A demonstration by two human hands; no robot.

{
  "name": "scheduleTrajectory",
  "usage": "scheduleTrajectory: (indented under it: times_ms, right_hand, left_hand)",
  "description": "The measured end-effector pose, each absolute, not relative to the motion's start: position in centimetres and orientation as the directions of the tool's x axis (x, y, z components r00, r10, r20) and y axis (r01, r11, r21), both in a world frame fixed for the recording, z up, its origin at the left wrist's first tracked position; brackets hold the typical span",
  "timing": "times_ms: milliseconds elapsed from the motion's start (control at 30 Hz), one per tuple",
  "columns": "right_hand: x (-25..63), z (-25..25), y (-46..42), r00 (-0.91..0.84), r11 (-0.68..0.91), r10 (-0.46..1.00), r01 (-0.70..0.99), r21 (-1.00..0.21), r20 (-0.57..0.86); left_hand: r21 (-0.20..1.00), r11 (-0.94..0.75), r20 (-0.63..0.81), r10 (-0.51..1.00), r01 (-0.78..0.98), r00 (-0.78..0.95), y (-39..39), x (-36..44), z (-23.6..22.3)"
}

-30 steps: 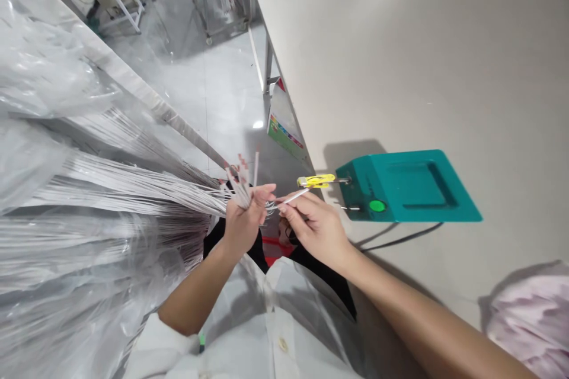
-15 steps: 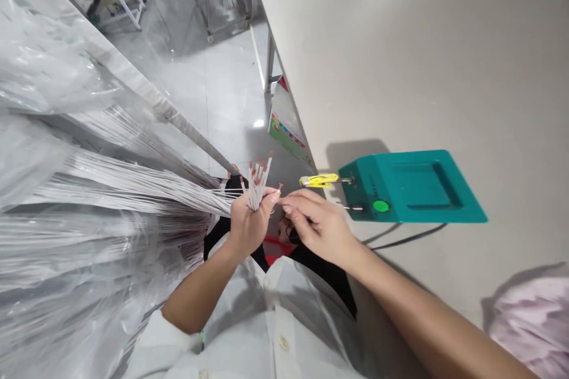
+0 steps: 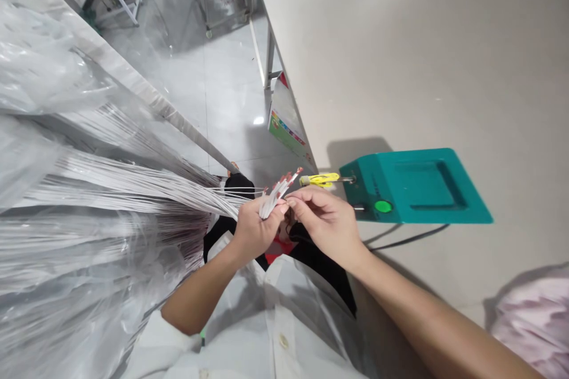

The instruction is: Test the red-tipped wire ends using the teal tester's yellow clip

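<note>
My left hand point(image 3: 256, 226) is closed around a bundle of white wires point(image 3: 276, 195), whose copper-coloured ends stick up past the thumb. From the fist the wires run left into a long hanging bunch point(image 3: 178, 174). Thumb and forefinger of my right hand point(image 3: 326, 219) are pinched together against the left thumb tip, at the end of a wire; the exact grip is too small to make out. Just beyond the right hand, a yellow clip point(image 3: 319, 179) is fixed to a metal post on a teal device point(image 3: 427, 186) with a green button point(image 3: 383, 206).
Plastic-wrapped wire bunches point(image 3: 89, 249) hang on the left below a slanted rail point(image 3: 146, 92). The pale table point(image 3: 422, 71) spans the right side, with pink cloth point(image 3: 533, 320) at its corner. A printed box point(image 3: 284, 121) stands on the floor beneath the table edge.
The wire ends in my left hand have tilted to the right and bunched closer together. My right hand has shifted slightly right, its fingertips still meeting the left thumb.
</note>
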State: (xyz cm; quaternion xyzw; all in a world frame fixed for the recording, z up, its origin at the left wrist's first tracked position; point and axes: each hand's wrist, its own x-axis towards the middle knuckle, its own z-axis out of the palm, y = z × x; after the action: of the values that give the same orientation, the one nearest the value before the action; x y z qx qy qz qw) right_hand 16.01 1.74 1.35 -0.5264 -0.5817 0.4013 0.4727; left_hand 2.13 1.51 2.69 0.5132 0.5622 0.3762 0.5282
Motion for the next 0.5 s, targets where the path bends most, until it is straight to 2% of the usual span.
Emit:
scheduleTrajectory:
  times_ms: [100,267,400,500]
  right_hand:
    - [15.92,1.28,1.72,-0.005,0.057,0.998,0.274,-0.96,0.058]
    - [15.7,0.93,1.46,-0.061,0.052,0.997,0.278,-0.959,0.036]
    - [15.94,0.62,1.4,-0.132,0.07,0.991,0.255,-0.964,0.037]
    - [16.62,0.82,1.76,-0.055,0.104,0.994,0.253,-0.962,0.093]
  left_hand:
    - [0.962,0.243,-0.25,0.967,0.128,0.048,1.35,2.24,2.73]
    - [0.957,0.274,-0.278,0.96,0.09,0.026,1.02,2.14,2.63]
    - [0.947,0.314,-0.317,0.948,0.069,0.032,1.08,1.7,2.56]
    - [0.949,0.297,-0.302,0.952,0.107,0.041,1.21,1.5,2.76]
